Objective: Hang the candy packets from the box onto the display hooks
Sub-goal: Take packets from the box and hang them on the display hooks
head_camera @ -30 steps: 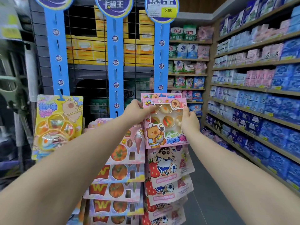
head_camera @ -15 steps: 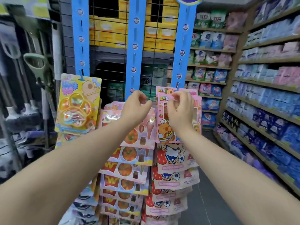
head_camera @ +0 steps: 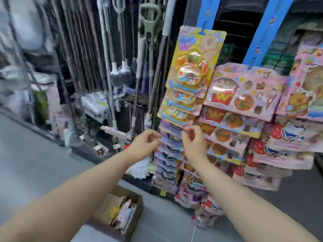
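A brown cardboard box (head_camera: 138, 204) stands on the floor below my arms, with several loose candy packets (head_camera: 120, 213) in it. Above it, blue hook strips (head_camera: 258, 42) carry rows of hung packets: yellow ones (head_camera: 194, 67), pink fast-food ones (head_camera: 241, 91) and the pink bear packet (head_camera: 307, 96) at the far right. My left hand (head_camera: 145, 143) and my right hand (head_camera: 193, 142) hover side by side in front of the lower yellow and purple packets. Both have their fingers curled in and hold nothing. The frame is blurred.
Mops and brooms (head_camera: 120, 74) hang on a dark rack to the left of the display. A white mop head (head_camera: 139, 169) lies at its foot. Grey floor (head_camera: 35, 163) stretches left of the box and in front of it.
The view has swung left and down, bringing the box into sight. Both hands have let go of the pink bear packet, which stays hung at the right, and dropped lower.
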